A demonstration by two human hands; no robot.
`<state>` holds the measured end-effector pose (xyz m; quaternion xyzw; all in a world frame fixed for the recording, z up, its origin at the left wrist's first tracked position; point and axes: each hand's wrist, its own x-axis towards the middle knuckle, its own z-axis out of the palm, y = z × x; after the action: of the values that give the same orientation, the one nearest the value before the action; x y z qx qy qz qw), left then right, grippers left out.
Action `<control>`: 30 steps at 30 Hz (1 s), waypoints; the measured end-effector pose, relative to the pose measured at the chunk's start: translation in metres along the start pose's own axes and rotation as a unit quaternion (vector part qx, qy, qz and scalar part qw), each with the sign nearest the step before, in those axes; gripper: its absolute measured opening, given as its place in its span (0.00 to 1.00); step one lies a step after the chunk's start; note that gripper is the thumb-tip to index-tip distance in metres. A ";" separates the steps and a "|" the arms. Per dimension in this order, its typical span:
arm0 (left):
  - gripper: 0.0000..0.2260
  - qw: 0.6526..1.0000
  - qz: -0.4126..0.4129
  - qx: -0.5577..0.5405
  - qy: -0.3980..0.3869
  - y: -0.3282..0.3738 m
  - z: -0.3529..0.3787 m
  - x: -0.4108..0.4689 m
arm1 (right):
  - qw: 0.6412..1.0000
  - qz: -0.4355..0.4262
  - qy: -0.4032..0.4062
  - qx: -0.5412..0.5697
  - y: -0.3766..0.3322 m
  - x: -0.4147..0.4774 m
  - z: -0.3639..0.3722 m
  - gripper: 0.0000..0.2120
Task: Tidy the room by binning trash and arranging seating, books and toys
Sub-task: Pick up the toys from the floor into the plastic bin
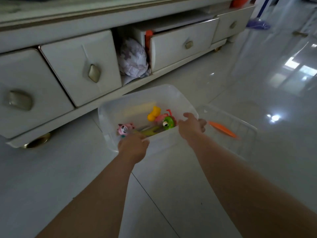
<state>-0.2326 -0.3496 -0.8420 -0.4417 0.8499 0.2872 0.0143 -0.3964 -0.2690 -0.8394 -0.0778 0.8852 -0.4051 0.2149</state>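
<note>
Both hands are gripping the clear bin [171, 93], which is sitting just above frame centre, at 12 o'clock from the forearms.

- Left hand [133, 148] is holding the near rim at the bin's 6 o'clock, fingers curling over the edge.
- Right hand [192, 126] is clamping the corner at the bin's 4 o'clock, with the thumb hooking over the rim and the fingers wrapping the outside.
- Can't tell whether the bin is resting on the floor [51, 169] or hanging clear of it.

Toys are lying inside the bin:
- Yellow duck [154, 114] is sitting near the middle.
- Green frog toy [168, 123] is lying at the duck's 4 o'clock, just beside the right hand.
- Pink animal toy [124, 128] is sitting at the bin's 8 o'clock, near the left hand.
- Yellow-green piece [149, 130] is lying along the near wall between the pink animal toy and the frog; too blurred to identify.

Around the bin:
- White basket [240, 143] is sitting just beside the bin at its 3 o'clock, with an orange piece [223, 129] lying in it.
- White cabinet [77, 66] is running across the frame from 9 to 1 o'clock.
- One drawer [183, 43] at 1 o'clock is standing partly pulled out.
- Crumpled pale bundle [133, 57] is filling the open bay at 12 o'clock, just left of that drawer.
</note>
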 end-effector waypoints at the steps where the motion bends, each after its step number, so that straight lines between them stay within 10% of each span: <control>1: 0.15 1.000 0.002 0.028 0.002 -0.001 0.002 0.001 | 0.999 0.015 -0.021 0.027 0.004 0.000 0.002 0.19; 7: 0.18 0.982 -0.138 0.098 0.082 -0.005 0.006 0.001 | 0.969 0.063 -0.067 0.229 0.017 0.002 -0.002 0.06; 12: 0.26 0.961 -0.188 -0.090 0.182 -0.010 0.001 -0.010 | 0.972 0.075 -0.034 0.220 0.033 -0.008 -0.012 0.08; 20: 0.27 0.934 -0.338 -0.073 0.093 0.005 0.012 -0.021 | 0.989 0.072 0.075 0.104 0.091 -0.035 -0.063 0.08; 30: 0.27 0.979 -0.204 0.005 0.000 0.087 0.075 -0.058 | 0.974 0.113 0.174 0.086 0.177 -0.061 -0.165 0.06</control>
<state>-0.2804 -0.2304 -0.8471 -0.6057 0.7433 0.2739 0.0752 -0.4084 -0.0205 -0.8576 0.1138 0.8738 -0.4603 0.1076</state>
